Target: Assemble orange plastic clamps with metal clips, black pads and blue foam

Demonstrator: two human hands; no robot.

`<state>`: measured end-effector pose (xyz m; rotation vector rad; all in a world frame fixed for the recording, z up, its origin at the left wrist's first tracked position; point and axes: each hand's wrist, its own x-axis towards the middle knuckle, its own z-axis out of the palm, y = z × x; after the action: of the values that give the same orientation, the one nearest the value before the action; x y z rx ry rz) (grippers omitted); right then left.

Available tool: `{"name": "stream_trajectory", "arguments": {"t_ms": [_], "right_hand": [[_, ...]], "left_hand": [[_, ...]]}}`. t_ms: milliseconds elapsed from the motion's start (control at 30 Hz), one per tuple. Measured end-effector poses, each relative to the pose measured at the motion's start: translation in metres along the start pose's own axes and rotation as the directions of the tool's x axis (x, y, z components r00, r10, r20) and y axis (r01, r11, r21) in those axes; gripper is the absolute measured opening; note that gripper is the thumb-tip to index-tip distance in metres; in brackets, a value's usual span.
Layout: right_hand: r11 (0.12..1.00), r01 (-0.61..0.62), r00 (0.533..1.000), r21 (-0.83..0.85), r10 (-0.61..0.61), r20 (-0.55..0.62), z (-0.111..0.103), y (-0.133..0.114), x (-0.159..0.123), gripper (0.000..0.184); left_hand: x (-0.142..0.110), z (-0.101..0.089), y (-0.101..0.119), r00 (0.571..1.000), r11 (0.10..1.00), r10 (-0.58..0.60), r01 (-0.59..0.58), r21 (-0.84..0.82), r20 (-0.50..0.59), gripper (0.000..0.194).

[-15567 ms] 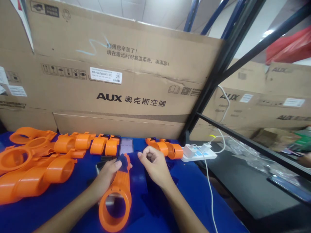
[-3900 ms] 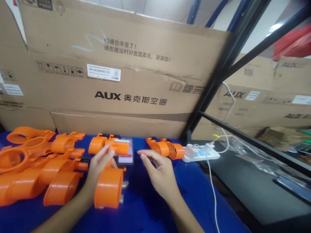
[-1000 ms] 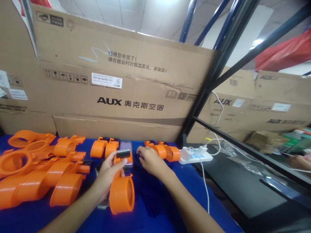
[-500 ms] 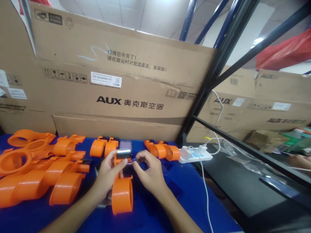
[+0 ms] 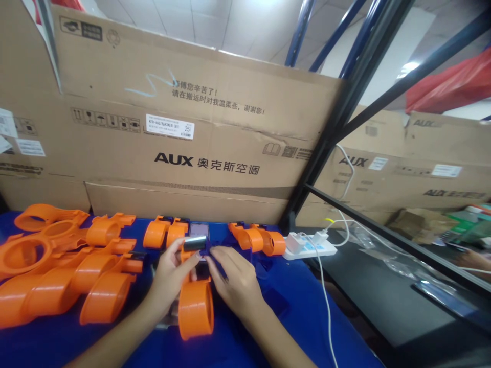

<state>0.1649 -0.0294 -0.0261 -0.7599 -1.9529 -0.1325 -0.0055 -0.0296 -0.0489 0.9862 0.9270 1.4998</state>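
Observation:
My left hand (image 5: 168, 278) grips an orange plastic housing (image 5: 195, 309) with a wide ring end toward me and a dark metal cylinder (image 5: 194, 244) at its far end. My right hand (image 5: 233, 278) rests against the same housing, its fingers pinched at the joint just below the cylinder; whatever small piece they hold is hidden. Both hands hover low over the blue cloth (image 5: 299, 306) of the table.
A pile of orange housings (image 5: 57, 271) lies at the left. Smaller orange clamps (image 5: 163, 232) and another pair of orange clamps (image 5: 257, 237) flank a phone (image 5: 199, 230). A white power strip (image 5: 312, 248) with cables sits at the right. Cardboard boxes (image 5: 192, 143) stand behind. Another person's hand (image 5: 470, 258) shows far right.
My right hand moved from the far orange clamps to the housing and now presses at its top. The housing turned slightly in my left hand.

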Motion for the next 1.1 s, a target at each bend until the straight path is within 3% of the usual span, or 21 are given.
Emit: {"name": "stream_trajectory", "arguments": {"t_ms": [133, 333, 433, 500, 567, 633, 833, 967, 1100], "right_hand": [[0.999, -0.034, 0.999, 0.041, 0.034, -0.013, 0.000, -0.005, 0.000, 0.028], [0.943, -0.247, 0.967, 0.221, 0.256, -0.012, -0.006, -0.009, 0.008, 0.013], [0.823, -0.426, 0.895, 0.375, 0.443, 0.044, -0.008, -0.004, 0.015, 0.016], [0.697, -0.527, 0.842, 0.486, 0.505, 0.190, -0.010, 0.000, 0.021, 0.026], [0.581, -0.594, 0.803, 0.556, 0.466, 0.372, -0.013, 0.002, 0.026, 0.034], [0.498, -0.632, 0.775, 0.594, 0.414, 0.478, -0.015, 0.004, 0.028, 0.035], [0.378, -0.667, 0.737, 0.642, 0.461, 0.494, -0.012, 0.008, 0.021, 0.037], [0.378, -0.676, 0.730, 0.632, 0.457, 0.507, -0.006, 0.007, 0.019, 0.035], [0.393, -0.664, 0.742, 0.636, 0.448, 0.499, -0.002, 0.004, 0.019, 0.031]], "left_hand": [[0.000, -0.001, -0.001, 0.999, 0.998, -0.038, 0.037, -0.057, -0.013, 0.050], [-0.002, 0.000, 0.001, 0.996, 0.994, -0.078, 0.080, -0.076, 0.032, 0.058], [-0.006, 0.005, 0.006, 0.986, 0.984, -0.137, 0.146, -0.105, 0.094, 0.072], [-0.011, 0.009, 0.010, 0.972, 0.967, -0.193, 0.211, -0.143, 0.133, 0.082], [-0.015, 0.012, 0.013, 0.955, 0.947, -0.239, 0.270, -0.176, 0.179, 0.088], [-0.019, 0.014, 0.015, 0.943, 0.937, -0.258, 0.297, -0.184, 0.212, 0.087], [-0.021, 0.015, 0.014, 0.949, 0.968, -0.133, 0.186, -0.167, 0.287, 0.076], [-0.017, 0.012, 0.009, 0.947, 0.978, -0.152, 0.186, -0.096, 0.284, 0.060], [-0.015, 0.008, 0.005, 0.951, 0.979, -0.176, 0.197, -0.059, 0.255, 0.058]]}}
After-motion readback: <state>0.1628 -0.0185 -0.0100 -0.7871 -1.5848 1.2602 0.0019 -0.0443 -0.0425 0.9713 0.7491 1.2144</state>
